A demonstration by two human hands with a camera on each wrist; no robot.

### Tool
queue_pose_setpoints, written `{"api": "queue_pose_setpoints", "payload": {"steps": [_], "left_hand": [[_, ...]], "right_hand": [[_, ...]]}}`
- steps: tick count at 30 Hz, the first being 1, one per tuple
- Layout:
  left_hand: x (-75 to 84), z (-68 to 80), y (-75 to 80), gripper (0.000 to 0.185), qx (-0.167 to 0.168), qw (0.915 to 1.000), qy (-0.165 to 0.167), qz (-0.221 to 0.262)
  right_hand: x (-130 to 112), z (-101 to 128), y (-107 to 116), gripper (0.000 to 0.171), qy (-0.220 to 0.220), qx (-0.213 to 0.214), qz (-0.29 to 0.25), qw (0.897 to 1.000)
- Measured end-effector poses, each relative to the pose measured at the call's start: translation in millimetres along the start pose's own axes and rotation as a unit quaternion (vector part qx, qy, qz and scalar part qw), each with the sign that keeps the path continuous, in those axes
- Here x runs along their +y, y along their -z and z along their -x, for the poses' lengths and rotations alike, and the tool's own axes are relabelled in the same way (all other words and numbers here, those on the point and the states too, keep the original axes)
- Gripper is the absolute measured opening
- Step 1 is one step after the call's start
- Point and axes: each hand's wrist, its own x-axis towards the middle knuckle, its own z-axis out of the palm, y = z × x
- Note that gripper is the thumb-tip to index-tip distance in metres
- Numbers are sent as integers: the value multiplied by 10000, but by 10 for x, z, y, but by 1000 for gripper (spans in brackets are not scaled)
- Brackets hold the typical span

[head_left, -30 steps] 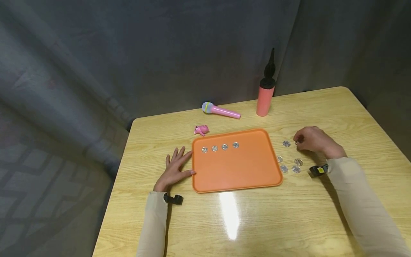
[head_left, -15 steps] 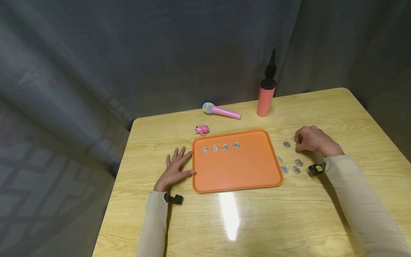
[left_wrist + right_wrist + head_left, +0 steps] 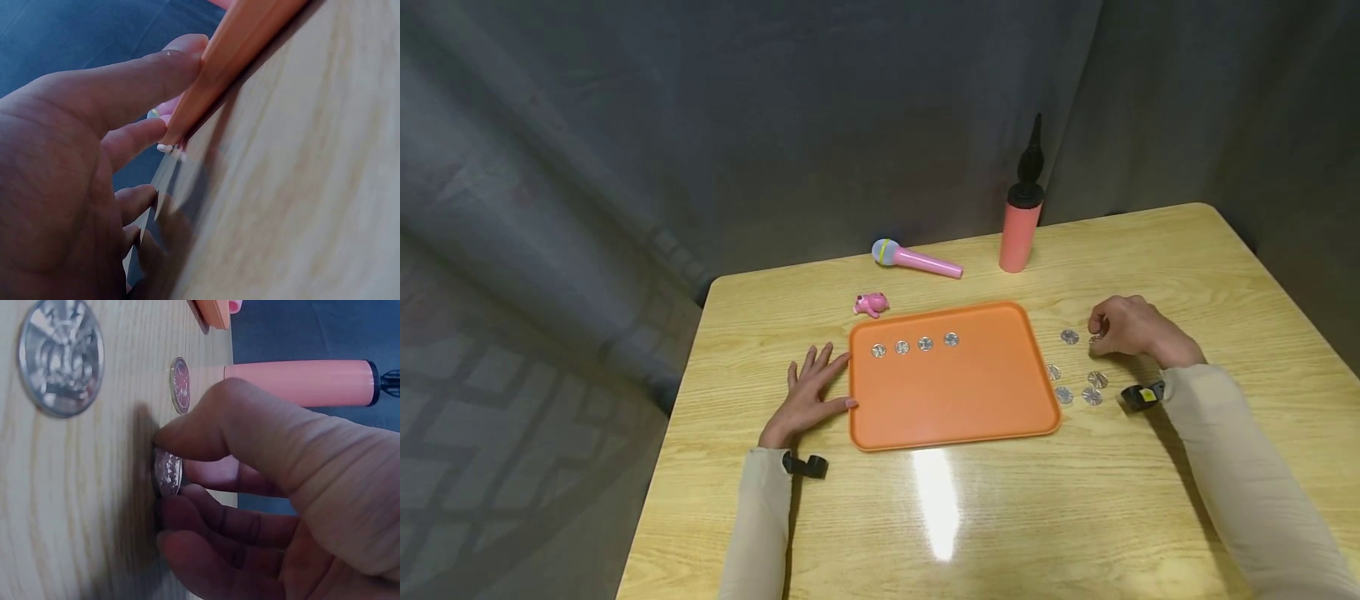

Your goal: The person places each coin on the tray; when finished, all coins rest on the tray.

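My left hand (image 3: 805, 402) has its fingers spread on the table, with thumb and forefinger against the left rim of an orange tray (image 3: 955, 400). In the left wrist view the thumb (image 3: 144, 81) touches the tray's outer wall (image 3: 231, 50). My right hand (image 3: 1138, 329) is right of the tray, fingers curled around a silver coin (image 3: 167, 473) at the tabletop. Its thumb lies at the coin's edge; fingers partly hide the far side. Another coin (image 3: 1069, 337) lies just left of that hand, and several more, such as one coin (image 3: 1092, 396), lie nearer the tray.
Several coins form a row along the tray's upper part, one coin (image 3: 951, 339) at its right end. Behind the tray are a pink animal figure (image 3: 871, 304), a toy microphone (image 3: 925, 262) and an upright pink pump (image 3: 1017, 237) with a black top. Dark curtains hang beyond the table.
The right hand's fingers shift only slightly at the coin. The left hand, the tray and the other coins stay where they were.
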Motion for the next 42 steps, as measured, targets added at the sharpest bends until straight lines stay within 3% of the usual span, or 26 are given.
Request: {"api": "queue_pose_setpoints", "payload": {"steps": [20,28,36,42], "left_hand": [[41,22,3,82,13,10000,-20,3],[-11,4,-17,82,23,10000,-29,-82],[-18,7,-8,82,66,9999,-98,-13],[-15,-3,-6,82,37,10000,-85,-35]], "right_hand": [[45,30,-60,22,20,206,-172,9996],[47,70,-41,22,144,228,-260,9993],[-45,148,-34,27,608,234,139,9978],[-127,140,-104,7,868,645,648,9920]]}}
